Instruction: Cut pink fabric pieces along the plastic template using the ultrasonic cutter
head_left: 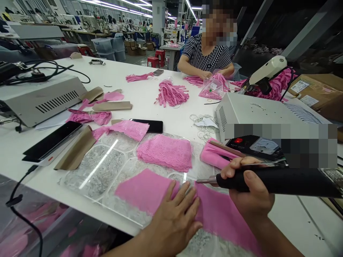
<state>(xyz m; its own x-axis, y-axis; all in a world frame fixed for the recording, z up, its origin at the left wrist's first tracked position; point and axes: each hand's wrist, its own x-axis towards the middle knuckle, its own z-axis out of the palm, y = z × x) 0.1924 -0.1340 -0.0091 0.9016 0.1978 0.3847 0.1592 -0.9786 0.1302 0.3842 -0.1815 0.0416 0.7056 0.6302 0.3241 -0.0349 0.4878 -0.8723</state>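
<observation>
My left hand (pixel 174 214) lies flat with fingers stretched out, pressing pink fabric pieces (pixel 144 191) against a clear patterned plastic sheet (pixel 99 171). The pieces meet near my fingertips, and a wider pink panel (pixel 225 214) extends to the right. My right hand (pixel 250 189) is wrapped round a black handheld welding tool (pixel 289 182). Its metal tip points left and is at the fabric beside my left fingers; I cannot tell whether it touches. A thin shiny metal piece above the handle is of unclear kind. Behind the fabric sits a stack of pink lace pieces (pixel 164 152).
A control box with a dial (pixel 264 144) stands at right; another grey vented box (pixel 50 94) is at left. Phones (pixel 152 126), pink strap bundles (pixel 171 93) and rubber bands (pixel 205 125) lie across the table. Opposite, a person in a striped shirt (pixel 207 53) handles pink straps.
</observation>
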